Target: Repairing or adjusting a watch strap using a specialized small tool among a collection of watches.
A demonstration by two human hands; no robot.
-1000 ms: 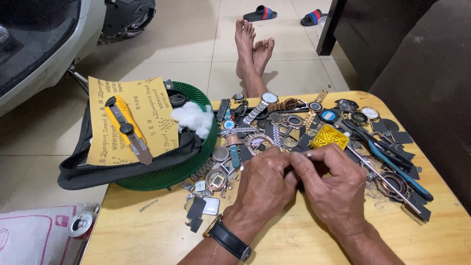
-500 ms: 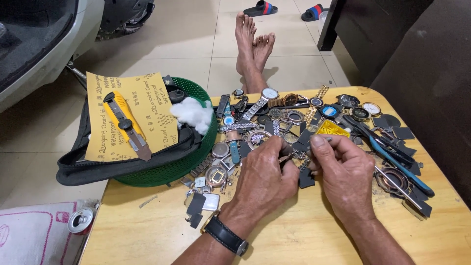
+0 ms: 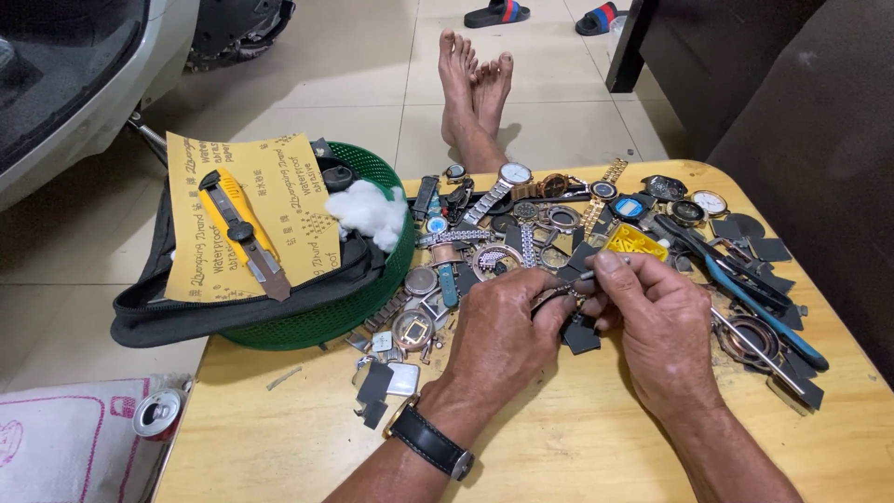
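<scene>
Two hands (image 3: 582,321) on small watch part (image 3: 556,296).

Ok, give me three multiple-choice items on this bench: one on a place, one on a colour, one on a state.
1. Where does the yellow knife lie?
A. on the sandpaper
B. on the floor
C. in the right hand

2. What colour is the basket?
A. red
B. green
C. white

3. What is the left hand doing?
A. resting flat on the table
B. reaching into the basket
C. pinching a small metal part together with the right hand

Answers:
1 A, the knife rests on the yellow sheet across the basket.
2 B, its woven wall and rim are green.
3 C, the fingertips of both hands meet on the part above the table.
</scene>
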